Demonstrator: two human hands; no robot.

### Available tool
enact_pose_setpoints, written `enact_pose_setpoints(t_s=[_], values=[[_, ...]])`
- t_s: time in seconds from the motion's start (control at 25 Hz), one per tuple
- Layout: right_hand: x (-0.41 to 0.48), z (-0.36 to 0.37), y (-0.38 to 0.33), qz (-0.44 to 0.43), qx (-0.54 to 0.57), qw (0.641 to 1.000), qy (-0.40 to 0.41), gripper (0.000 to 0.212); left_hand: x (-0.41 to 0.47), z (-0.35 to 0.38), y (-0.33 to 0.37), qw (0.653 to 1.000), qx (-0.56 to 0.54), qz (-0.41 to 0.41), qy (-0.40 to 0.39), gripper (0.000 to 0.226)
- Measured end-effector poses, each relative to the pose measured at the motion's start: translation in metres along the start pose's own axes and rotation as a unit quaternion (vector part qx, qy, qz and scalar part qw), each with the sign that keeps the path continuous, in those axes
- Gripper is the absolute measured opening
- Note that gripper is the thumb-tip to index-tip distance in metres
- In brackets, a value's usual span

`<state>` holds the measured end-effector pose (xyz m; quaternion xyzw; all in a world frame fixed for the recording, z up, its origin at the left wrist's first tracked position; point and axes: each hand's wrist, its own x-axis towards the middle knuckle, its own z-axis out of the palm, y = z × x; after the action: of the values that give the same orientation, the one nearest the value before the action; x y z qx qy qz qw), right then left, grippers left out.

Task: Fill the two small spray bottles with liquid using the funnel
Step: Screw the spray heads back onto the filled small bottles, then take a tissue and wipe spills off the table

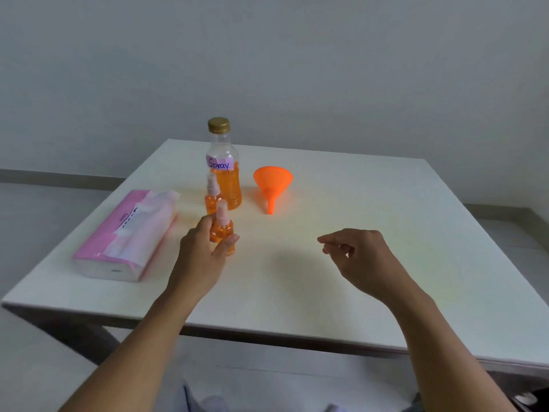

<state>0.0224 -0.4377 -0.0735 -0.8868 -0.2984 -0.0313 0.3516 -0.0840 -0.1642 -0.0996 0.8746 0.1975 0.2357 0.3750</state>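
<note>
The left hand (202, 257) clamps its fingers on the near spray bottle (227, 228), presumably steadying it; the right hand (361, 257) fingers loosely curled, empty.

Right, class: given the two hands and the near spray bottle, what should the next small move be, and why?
Probably the right hand should twist the pump top off the near spray bottle. The left hand grips that bottle's body, its top is on, the right hand hovers free, and the funnel lies on its side on the table.
</note>
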Motion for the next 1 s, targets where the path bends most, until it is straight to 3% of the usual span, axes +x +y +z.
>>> enact_pose_setpoints(t_s=[0.24,0.44,0.56,0.64,0.8,0.88,1.0], values=[[-0.002,0.016,-0.007,-0.016,-0.005,0.999,-0.038,0.023,0.004,-0.005,-0.015,0.999,-0.003,-0.027,0.037,0.038],[-0.006,0.045,-0.034,-0.073,-0.029,0.990,-0.117,0.024,-0.002,-0.017,-0.006,0.997,-0.013,-0.069,-0.016,0.075],[-0.013,0.067,-0.058,-0.133,-0.019,0.979,-0.151,0.024,-0.017,-0.045,-0.012,0.988,0.135,0.024,0.075,0.060],[-0.017,0.084,-0.074,-0.165,-0.004,0.972,-0.166,0.024,-0.023,-0.071,-0.021,0.955,0.243,0.085,0.149,0.047],[-0.019,0.112,-0.096,-0.167,0.021,0.971,-0.171,0.025,-0.017,-0.106,-0.037,0.911,0.402,0.030,0.091,0.048],[-0.018,0.123,-0.106,-0.165,0.026,0.971,-0.172,0.025,-0.016,-0.111,-0.042,0.910,0.407,0.030,0.070,0.040],[-0.014,0.138,-0.119,-0.159,0.039,0.972,-0.170,0.025,-0.015,-0.117,-0.045,0.938,0.325,0.039,0.111,0.024]])
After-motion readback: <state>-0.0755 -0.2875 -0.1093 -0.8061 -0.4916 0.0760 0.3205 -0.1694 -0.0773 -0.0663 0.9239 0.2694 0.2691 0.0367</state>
